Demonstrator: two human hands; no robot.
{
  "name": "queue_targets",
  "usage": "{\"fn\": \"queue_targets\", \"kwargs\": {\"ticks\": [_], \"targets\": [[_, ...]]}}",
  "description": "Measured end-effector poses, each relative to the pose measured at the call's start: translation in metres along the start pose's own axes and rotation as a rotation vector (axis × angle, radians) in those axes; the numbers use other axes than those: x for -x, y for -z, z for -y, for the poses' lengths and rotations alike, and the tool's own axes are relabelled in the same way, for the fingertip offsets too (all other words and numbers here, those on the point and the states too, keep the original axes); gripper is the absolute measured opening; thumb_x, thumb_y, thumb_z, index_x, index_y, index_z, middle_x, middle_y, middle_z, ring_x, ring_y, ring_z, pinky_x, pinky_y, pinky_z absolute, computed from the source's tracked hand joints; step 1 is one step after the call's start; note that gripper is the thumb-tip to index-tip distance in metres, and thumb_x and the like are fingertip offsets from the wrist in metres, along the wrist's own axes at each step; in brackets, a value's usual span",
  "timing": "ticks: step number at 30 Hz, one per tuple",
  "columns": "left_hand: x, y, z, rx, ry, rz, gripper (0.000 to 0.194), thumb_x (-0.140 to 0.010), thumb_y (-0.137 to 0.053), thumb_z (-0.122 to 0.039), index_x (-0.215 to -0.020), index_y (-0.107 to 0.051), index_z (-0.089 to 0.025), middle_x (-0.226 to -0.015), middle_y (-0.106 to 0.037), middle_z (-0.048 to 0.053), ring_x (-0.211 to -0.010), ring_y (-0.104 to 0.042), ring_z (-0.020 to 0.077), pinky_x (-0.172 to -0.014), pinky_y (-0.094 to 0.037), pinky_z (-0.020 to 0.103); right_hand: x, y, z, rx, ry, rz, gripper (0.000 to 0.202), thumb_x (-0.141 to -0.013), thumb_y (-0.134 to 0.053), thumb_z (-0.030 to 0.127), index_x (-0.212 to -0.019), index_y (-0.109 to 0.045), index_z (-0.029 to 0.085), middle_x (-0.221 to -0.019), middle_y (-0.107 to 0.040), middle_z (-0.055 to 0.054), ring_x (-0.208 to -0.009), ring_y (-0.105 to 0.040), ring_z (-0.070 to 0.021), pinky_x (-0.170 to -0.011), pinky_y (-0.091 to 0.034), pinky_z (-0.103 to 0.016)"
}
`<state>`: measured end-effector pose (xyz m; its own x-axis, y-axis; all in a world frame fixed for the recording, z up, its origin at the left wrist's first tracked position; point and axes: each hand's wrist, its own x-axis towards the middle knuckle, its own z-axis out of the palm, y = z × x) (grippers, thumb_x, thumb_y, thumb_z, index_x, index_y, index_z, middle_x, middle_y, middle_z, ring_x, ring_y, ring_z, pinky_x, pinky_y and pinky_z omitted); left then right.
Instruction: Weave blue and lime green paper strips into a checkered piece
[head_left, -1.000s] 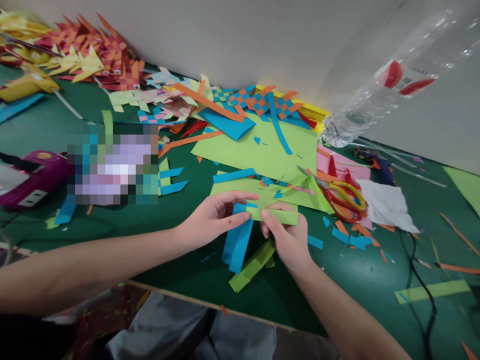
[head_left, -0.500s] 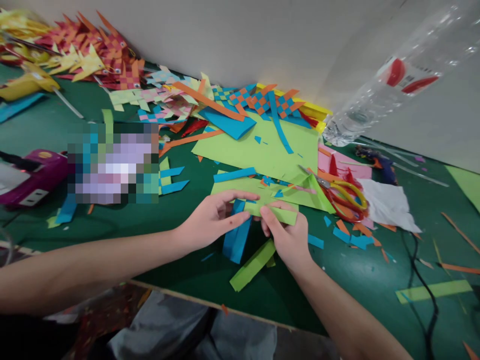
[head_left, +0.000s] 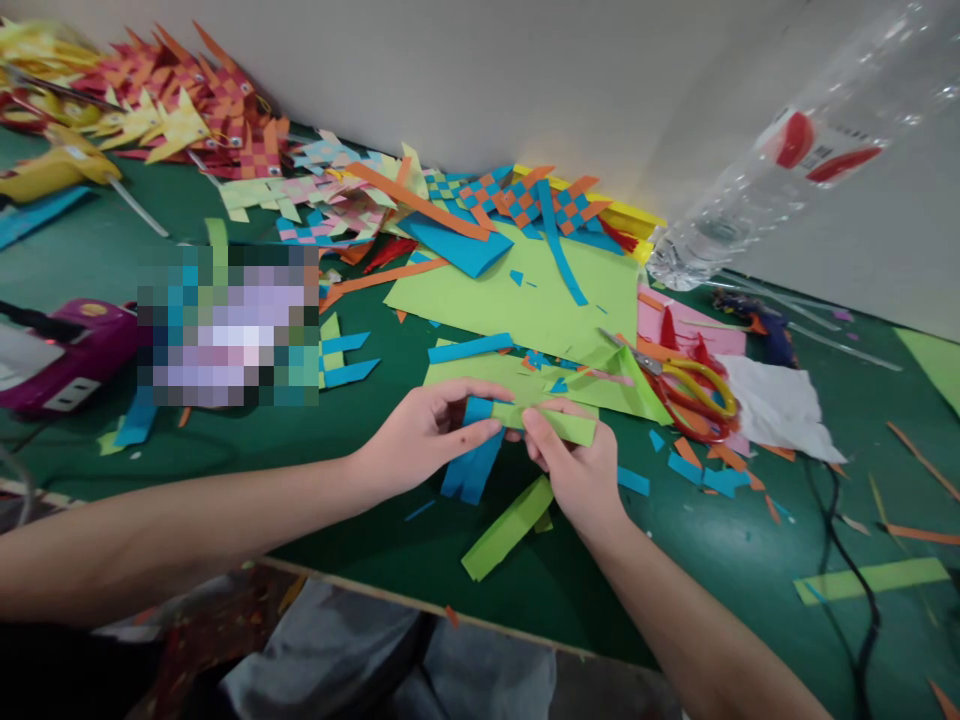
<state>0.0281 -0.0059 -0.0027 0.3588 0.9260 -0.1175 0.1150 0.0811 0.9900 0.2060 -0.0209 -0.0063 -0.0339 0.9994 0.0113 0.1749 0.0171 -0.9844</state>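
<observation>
Fingers: I see the left hand (head_left: 424, 435) pinching flat blue paper strips (head_left: 466, 475) between thumb and fingers, while the right hand (head_left: 581, 460) pinches a light-green paper strip (head_left: 574, 428), thumb on top.
Held paper: It sits between the two hands, above the near side of the dark-green table (head_left: 585, 590); the blue ends reach down past the left thumb.
Under the right hand: A darker green paper strip (head_left: 506, 530) slants away; whether it hangs or lies flat, I cannot tell.
Beyond the hands: I make out scissors (head_left: 671, 370) beside a crumpled white tissue (head_left: 780, 405), and a large light-green paper sheet (head_left: 510, 315).
Back left: A yellow glue gun (head_left: 56, 175) lies near red-and-orange woven paper fish (head_left: 217, 90).
</observation>
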Motion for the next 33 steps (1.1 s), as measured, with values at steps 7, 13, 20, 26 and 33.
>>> {"fn": "queue_targets", "kwargs": {"ticks": [7, 13, 20, 26, 33], "targets": [[-0.0009, 0.0, -0.0025, 0.032, -0.004, -0.068, 0.021, -0.08, -0.065, -0.027, -0.1, -0.067, -0.019, -0.071, -0.066, -0.002, -0.061, -0.06, 0.0089, -0.053, -0.045, 0.016, 0.0003, -0.001, -0.0003, -0.055, 0.034, 0.015, 0.022, -0.085, -0.061, 0.033, -0.069, -0.059, 0.018, -0.05, -0.051, 0.007, -0.043, -0.042, -0.0049, -0.042, -0.033, -0.018], [-0.0026, -0.0003, 0.0033, 0.16, 0.025, -0.105, 0.015, -0.08, -0.067, -0.028, -0.094, -0.068, -0.022, -0.08, -0.069, -0.002, -0.071, -0.063, 0.0078, -0.064, -0.048, 0.014, 0.0001, -0.0008, -0.0004, -0.066, 0.053, 0.027, 0.017, -0.086, -0.061, 0.029, -0.073, -0.061, 0.019, -0.053, -0.055, 0.007, -0.044, -0.044, -0.0046, -0.043, -0.034, -0.018], [-0.0051, 0.0002, 0.006, 0.245, 0.075, -0.134, 0.02, -0.076, -0.072, -0.031, -0.093, -0.071, -0.022, -0.076, -0.068, -0.002, -0.069, -0.061, 0.0073, -0.061, -0.046, 0.013, 0.0005, -0.0018, -0.0029, -0.079, 0.049, 0.01, 0.016, -0.086, -0.06, 0.03, -0.075, -0.061, 0.019, -0.052, -0.051, 0.007, -0.044, -0.043, -0.0048, -0.043, -0.034, -0.019], [-0.007, 0.0007, 0.0062, 0.305, 0.183, -0.104, 0.027, -0.072, -0.074, -0.034, -0.095, -0.072, -0.021, -0.07, -0.066, -0.002, -0.064, -0.059, 0.0074, -0.06, -0.047, 0.016, -0.0001, -0.0013, -0.0007, -0.062, 0.052, -0.001, 0.027, -0.087, -0.059, 0.03, -0.063, -0.054, 0.017, -0.05, -0.048, 0.007, -0.043, -0.042, -0.0048, -0.044, -0.034, -0.02], [-0.0083, 0.0012, 0.0056, 0.356, 0.237, -0.065, 0.022, -0.071, -0.075, -0.036, -0.067, -0.066, -0.015, -0.061, -0.058, -0.004, -0.057, -0.054, 0.0058, -0.056, -0.047, 0.016, -0.0018, 0.0005, 0.001, -0.012, 0.056, -0.023, 0.035, -0.088, -0.058, 0.032, -0.057, -0.049, 0.018, -0.051, -0.046, 0.006, -0.044, -0.043, -0.0055, -0.045, -0.035, -0.022]]}}
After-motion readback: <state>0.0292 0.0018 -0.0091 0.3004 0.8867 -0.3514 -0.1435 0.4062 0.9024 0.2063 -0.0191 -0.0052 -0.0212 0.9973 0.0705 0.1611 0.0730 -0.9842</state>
